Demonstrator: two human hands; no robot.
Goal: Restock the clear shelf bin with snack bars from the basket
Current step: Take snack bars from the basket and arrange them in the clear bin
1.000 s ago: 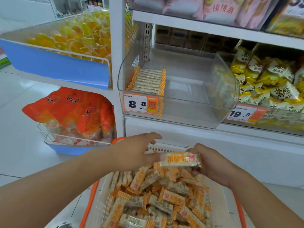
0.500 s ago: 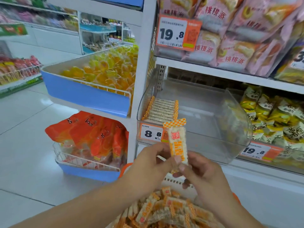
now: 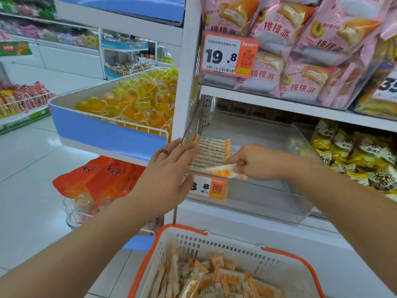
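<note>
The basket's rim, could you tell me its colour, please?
Orange, on a white basket; seen in the head view.

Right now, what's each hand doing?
Left hand: open, fingers straight at the clear bin front corner, holding nothing.
Right hand: pinching one snack bar over the bin.

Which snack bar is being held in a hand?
The snack bar pinched by the right hand at the clear bin's front. The row inside the bin and the basket pile lie untouched.
</note>
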